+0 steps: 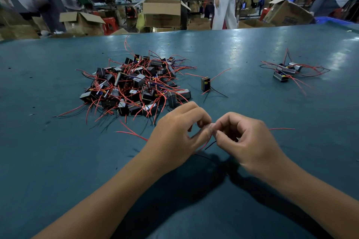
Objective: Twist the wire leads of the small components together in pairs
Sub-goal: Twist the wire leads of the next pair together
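1. Two hands meet low over the teal bench (58, 161): left hand (174, 134) and right hand (244, 137), fingertips touching, each grip closed in a pinch on thin wire leads (208, 142), red and black, trailing beneath them.
2. Large pile of small components (134, 85), dark blocks with red leads, lies beyond the left hand.
3. Single component (205, 84) stands upright just right of the pile.
4. Small cluster of components (287, 72) sits well apart, far right.
5. Cardboard boxes (163, 12) stand past the bench edge; printing blurred, no legible writing.
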A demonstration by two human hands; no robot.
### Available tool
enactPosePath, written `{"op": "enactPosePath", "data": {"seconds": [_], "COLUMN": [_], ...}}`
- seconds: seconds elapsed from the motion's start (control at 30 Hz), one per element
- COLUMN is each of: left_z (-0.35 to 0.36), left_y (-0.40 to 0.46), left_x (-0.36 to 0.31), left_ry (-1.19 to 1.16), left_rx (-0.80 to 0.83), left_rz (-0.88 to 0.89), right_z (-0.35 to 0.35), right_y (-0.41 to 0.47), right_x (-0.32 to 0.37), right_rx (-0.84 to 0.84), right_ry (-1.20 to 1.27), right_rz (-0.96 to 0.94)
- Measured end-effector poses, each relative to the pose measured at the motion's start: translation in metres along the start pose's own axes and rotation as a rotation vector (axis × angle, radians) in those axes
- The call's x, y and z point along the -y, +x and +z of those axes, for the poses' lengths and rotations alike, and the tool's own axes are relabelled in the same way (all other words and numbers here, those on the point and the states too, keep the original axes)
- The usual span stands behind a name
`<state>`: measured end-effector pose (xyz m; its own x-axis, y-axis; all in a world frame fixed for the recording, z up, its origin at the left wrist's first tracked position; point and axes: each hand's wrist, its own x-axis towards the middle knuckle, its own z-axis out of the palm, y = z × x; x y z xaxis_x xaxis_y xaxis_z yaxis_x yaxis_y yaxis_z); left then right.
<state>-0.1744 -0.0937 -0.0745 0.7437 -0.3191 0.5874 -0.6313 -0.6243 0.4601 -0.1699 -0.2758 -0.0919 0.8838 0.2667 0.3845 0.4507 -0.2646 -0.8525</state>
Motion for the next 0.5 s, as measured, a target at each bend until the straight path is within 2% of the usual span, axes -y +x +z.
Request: {"op": "enactPosePath", "data": {"seconds": [0.17, 0.3, 0.5], "left_z": [-0.0076, -0.0101, -0.0026], "left_y": [0.0016, 0.0019, -0.0028], "left_x": [0.0007, 0.0005, -0.0021], "left_ry": [0.088, 0.108, -0.035], "left_rx": [0.170, 0.226, 0.249], "left_rz": [0.051, 0.074, -0.128], "right_z": [-0.0020, -0.0015, -0.0014], "right_y": [-0.0020, -0.0028, -0.0041], "right_x": [0.0013, 0.0034, 0.0040], "right_rx": [0.034, 0.058, 0.057], "right_ry": [-0.056, -0.094, -0.175], "right_rz": [-0.012, -0.027, -0.072]}}
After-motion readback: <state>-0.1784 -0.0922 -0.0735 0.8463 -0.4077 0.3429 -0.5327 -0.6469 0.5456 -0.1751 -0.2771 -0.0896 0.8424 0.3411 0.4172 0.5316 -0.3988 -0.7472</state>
